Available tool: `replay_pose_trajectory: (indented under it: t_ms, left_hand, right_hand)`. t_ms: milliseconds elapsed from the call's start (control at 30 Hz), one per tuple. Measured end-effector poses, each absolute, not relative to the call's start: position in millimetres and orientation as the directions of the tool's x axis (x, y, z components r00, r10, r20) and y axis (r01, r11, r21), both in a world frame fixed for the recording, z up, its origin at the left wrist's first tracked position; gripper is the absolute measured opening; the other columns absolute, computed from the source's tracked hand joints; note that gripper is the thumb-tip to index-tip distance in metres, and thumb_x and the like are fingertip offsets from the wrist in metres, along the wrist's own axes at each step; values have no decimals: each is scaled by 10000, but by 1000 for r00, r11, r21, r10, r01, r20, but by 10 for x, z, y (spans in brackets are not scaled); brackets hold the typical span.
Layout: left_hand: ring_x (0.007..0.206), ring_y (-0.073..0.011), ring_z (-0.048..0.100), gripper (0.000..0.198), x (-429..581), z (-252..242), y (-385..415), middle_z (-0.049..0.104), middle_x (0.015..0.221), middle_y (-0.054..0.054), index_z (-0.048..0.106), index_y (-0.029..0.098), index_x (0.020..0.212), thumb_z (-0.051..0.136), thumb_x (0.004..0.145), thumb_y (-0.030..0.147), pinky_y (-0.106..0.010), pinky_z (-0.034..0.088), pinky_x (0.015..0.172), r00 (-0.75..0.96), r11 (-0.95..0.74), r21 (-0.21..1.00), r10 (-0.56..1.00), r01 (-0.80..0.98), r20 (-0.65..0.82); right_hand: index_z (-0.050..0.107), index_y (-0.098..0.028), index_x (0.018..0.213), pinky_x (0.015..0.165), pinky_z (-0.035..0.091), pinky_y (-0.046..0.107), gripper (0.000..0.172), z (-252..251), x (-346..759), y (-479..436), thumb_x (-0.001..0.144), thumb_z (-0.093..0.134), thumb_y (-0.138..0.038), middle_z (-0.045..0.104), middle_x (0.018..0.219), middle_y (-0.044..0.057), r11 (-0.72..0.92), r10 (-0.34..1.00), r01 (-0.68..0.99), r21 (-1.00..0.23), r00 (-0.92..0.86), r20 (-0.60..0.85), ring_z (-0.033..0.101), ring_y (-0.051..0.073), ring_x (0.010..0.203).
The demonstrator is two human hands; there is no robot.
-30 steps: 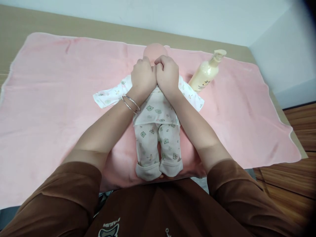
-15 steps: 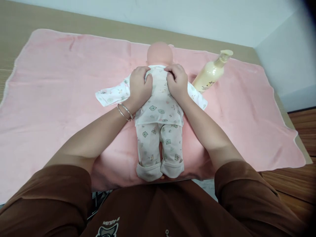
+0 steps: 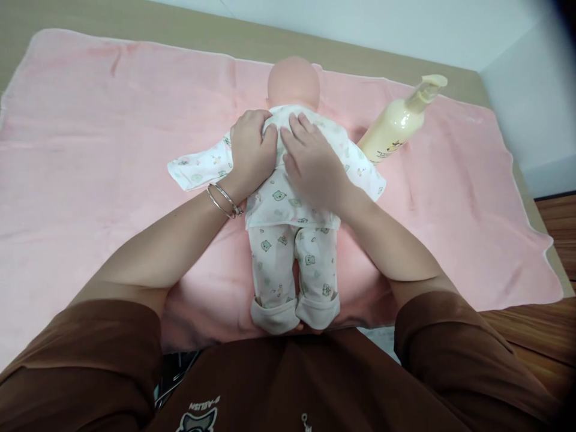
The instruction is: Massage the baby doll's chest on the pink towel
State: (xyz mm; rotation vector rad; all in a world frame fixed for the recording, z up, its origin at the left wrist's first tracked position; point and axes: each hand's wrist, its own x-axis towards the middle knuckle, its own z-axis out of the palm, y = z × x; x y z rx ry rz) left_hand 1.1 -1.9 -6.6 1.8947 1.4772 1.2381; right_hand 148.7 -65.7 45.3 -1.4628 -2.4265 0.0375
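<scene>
A baby doll (image 3: 292, 180) lies on a pink towel (image 3: 90, 150), its bald head away from me and no face showing. It wears white pyjamas with a small bear print. My left hand (image 3: 252, 153), with silver bangles at the wrist, is curled over the doll's shoulder, fingers together on the cloth. My right hand (image 3: 312, 168) lies on the doll's upper back, fingers spread and slightly blurred. Right of the doll, a cream pump bottle (image 3: 398, 120) lies tilted on the towel, just beyond my right hand.
The towel covers most of a beige table (image 3: 225, 30). Beyond the table's right edge is a wooden floor (image 3: 540, 324), and a pale wall (image 3: 517, 90) rises behind. My brown sleeves and top fill the bottom of the view.
My hands have moved apart from the middle of the doll's upper back. My right hand has opened and spread across the back. The doll and bottle sit higher in the view.
</scene>
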Motion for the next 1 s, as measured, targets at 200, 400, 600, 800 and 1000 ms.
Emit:
replay_pose_trajectory:
  t_ms: [200, 400, 600, 800, 1000]
  left_hand:
    - [1117, -273, 536, 209, 26, -51, -45, 629, 1117, -34, 617, 329, 1025, 453, 898, 352, -465, 384, 1038, 7, -362, 746, 902, 560, 432]
    - [1048, -225, 554, 244, 28, -43, -49, 637, 1053, -26, 621, 286, 1018, 412, 892, 304, -431, 421, 982, 14, -391, 702, 879, 595, 477]
    - [1087, -216, 522, 315, 41, -55, -25, 630, 1102, -13, 605, 289, 1047, 377, 930, 472, -414, 379, 1017, 0, -340, 731, 907, 592, 422]
    - [1110, -252, 542, 266, 34, -26, -39, 633, 1105, -32, 618, 299, 1027, 406, 940, 434, -440, 383, 1025, 11, -358, 727, 901, 586, 435]
    - [1118, -238, 532, 244, 21, -42, -28, 625, 1120, -17, 614, 315, 1050, 433, 921, 416, -432, 373, 1045, 25, -371, 747, 903, 552, 429]
  right_hand:
    - [329, -17, 1454, 1198, 147, 622, 655, 425, 1634, -415, 1007, 292, -495, 283, 1526, 221, 99, 989, 937, -335, -54, 139, 193, 381, 1462]
    - [385, -224, 1449, 1208, 242, 621, 581, 450, 1270, -957, 884, 281, -313, 447, 1459, 0, 352, 922, 894, -278, -281, 265, 133, 330, 1477]
    - [420, -139, 1414, 1242, 224, 400, 479, 336, 1624, -396, 970, 311, -286, 350, 1525, 61, 442, 883, 830, -341, -334, 330, 270, 199, 1444]
    - [336, -115, 1467, 1218, 205, 526, 511, 351, 1656, -360, 1012, 317, -347, 321, 1529, 144, 257, 957, 898, -357, -185, 223, 268, 299, 1449]
    - [418, -111, 1411, 1249, 188, 466, 454, 436, 1395, -751, 988, 358, -263, 345, 1510, 118, 416, 890, 881, -226, -342, 303, 236, 284, 1462]
